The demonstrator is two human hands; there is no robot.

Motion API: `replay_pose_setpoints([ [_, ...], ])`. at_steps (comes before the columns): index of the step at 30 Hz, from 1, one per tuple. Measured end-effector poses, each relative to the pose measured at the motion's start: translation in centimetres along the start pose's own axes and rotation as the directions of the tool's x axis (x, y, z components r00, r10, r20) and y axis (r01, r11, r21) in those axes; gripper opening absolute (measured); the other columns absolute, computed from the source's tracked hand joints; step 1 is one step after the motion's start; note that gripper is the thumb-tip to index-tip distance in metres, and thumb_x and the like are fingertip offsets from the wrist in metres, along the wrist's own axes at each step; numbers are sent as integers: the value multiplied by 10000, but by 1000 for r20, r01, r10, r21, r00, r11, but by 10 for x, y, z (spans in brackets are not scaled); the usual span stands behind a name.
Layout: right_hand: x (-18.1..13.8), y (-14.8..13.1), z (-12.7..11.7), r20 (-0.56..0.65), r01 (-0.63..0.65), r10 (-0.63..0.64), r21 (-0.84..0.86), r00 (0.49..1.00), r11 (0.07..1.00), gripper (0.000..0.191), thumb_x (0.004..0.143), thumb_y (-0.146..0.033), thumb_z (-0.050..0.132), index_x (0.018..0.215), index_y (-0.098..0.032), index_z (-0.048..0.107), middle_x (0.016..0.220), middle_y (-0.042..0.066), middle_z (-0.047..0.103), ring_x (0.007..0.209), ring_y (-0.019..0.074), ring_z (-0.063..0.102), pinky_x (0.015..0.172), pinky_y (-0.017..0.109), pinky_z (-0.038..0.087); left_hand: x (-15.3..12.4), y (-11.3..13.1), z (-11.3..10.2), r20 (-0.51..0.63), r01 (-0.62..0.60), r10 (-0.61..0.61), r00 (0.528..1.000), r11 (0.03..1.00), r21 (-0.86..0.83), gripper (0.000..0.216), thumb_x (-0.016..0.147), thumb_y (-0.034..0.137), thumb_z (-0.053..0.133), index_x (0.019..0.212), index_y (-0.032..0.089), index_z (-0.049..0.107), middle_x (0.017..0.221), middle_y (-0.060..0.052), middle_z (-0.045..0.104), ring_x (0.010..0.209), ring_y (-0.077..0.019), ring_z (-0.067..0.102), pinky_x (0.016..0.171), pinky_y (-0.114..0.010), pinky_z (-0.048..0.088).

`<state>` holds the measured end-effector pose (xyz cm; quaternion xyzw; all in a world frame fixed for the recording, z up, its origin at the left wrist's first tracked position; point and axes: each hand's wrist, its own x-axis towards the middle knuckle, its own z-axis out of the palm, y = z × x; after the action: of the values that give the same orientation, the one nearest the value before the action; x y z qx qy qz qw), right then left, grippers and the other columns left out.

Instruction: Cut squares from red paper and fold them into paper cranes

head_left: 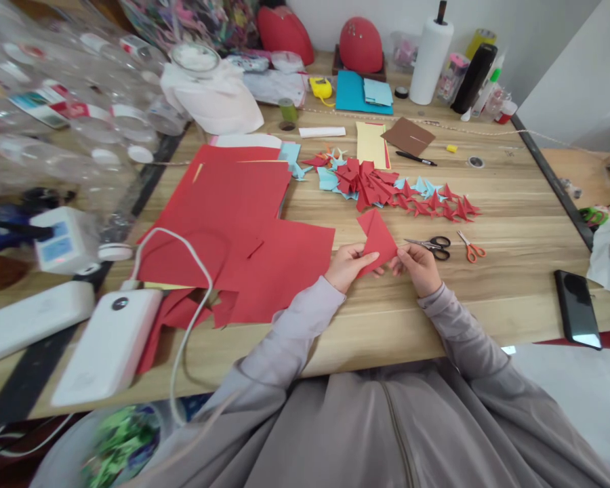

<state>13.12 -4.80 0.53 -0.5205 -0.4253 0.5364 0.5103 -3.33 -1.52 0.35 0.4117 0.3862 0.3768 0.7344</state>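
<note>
The wooden table (488,203) carries loose red sheets (244,224) at the left and a pile of folded red and blue paper figures (371,183) further back. Just above its near edge, the left hand (346,266) and right hand (417,266) each pinch a lower corner of the folded red paper (377,237), held point-up. This looks like mid-fold work; a clean crease calls for matched edges. Black scissors (432,245) lie just beside the right hand.

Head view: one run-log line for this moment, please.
left hand: holds folded red paper | right hand: holds same paper | beside right hand: black scissors, orange scissors | beside left hand: red sheets
</note>
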Motion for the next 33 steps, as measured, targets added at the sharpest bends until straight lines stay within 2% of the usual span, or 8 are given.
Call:
replay_pose_setpoints([
  [6, 0, 2, -2, -11, -11, 12, 82, 1000, 997, 411, 649, -562, 723, 643, -172, 593, 565, 4, 666, 409, 87, 542, 418, 214, 411, -6, 13, -4, 174, 83, -39, 984, 964, -254, 488, 629, 430, 758, 985, 125, 623, 788, -115, 722, 626, -237, 690, 516, -327, 564],
  [10, -2, -3, -3, -10, -17, 17, 32, 1000, 999, 412, 585, -549, 766, 616, -174, 597, 500, -10, 635, 390, 94, 524, 414, 227, 429, -5, 11, -7, 238, 128, -87, 967, 979, -160, 418, 633, 349, 772, 945, 110, 630, 850, -137, 726, 655, -238, 698, 556, -336, 576],
  [18, -5, -4, -6, -42, 89, -96, -151, 994, 984, 389, 662, -538, 709, 581, -178, 584, 480, -18, 584, 422, 91, 490, 458, 244, 425, 0, -3, 4, 56, 91, -88, 995, 995, -45, 335, 621, 336, 782, 804, 99, 631, 644, -68, 682, 467, -145, 606, 368, -220, 424],
  [22, 1, 4, -31, -338, 151, -265, -328, 903, 933, 307, 743, -467, 631, 662, -175, 584, 562, -7, 587, 519, 118, 523, 551, 263, 439, 1, 0, 3, 11, 70, -70, 997, 994, -87, 321, 632, 334, 763, 802, 99, 624, 738, -85, 703, 430, -119, 573, 325, -214, 365],
  [25, 2, 5, -65, -501, 39, -393, -579, 771, 814, 179, 764, -311, 557, 826, -159, 629, 773, 56, 665, 720, 176, 599, 720, 327, 472, 2, 2, 1, -14, 69, -71, 997, 993, -99, 305, 663, 339, 740, 811, 100, 622, 785, -103, 711, 418, -108, 559, 320, -216, 342],
  [28, -3, 1, -95, -566, -296, -450, -789, 691, 538, 289, 764, -184, 476, 992, -169, 653, 985, 106, 669, 936, 246, 581, 863, 424, 410, 2, 3, 1, -31, 67, -70, 997, 993, -98, 290, 700, 353, 711, 812, 103, 617, 805, -114, 714, 406, -97, 546, 313, -210, 320],
  [30, -9, -2, -108, -604, -463, -397, -792, 691, 398, 328, 779, -181, 468, 1046, -181, 657, 1054, 129, 643, 982, 276, 550, 859, 449, 382, 2, 3, 2, -41, 63, -68, 997, 992, -109, 302, 698, 366, 714, 813, 105, 615, 800, -108, 714, 392, -88, 533, 305, -202, 305],
  [33, -16, -2, -115, -570, -509, -342, -821, 747, 258, 332, 791, -182, 472, 1064, -189, 661, 1072, 135, 621, 974, 275, 526, 828, 424, 369, 2, 5, 2, -41, 62, -69, 997, 988, -142, 352, 674, 390, 739, 833, 103, 614, 787, -94, 710, 365, -70, 504, 288, -193, 275],
])
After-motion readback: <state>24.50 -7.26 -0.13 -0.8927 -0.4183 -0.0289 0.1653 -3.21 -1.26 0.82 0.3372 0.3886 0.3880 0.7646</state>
